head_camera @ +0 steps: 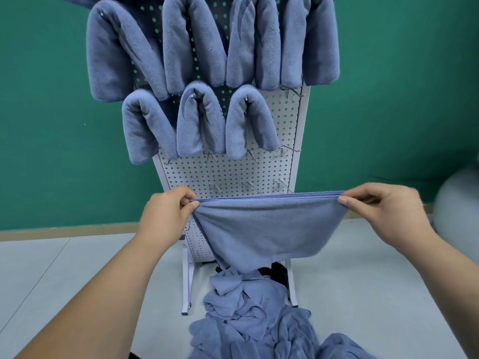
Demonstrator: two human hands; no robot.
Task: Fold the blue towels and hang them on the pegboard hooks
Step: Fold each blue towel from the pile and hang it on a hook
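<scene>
Here we pinch the doubled blue towel [267, 229] by its top corners, left hand [166, 216] and right hand [383, 213] stretching the edge taut before the white pegboard [233, 172]. Folded towels [199, 120] drape its upper hooks; a crumpled towel pile [248, 320] lies below.

Bright, even, nearly shadowless light; wide-angle bending at edges; slight overall softness.

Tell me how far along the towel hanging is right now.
Done: folded towels hang in rows on the upper pegboard. In hand: left hand and right hand pinch the top corners of one doubled towel. Left: a crumpled pile on the floor and bare hooks lower down.
</scene>
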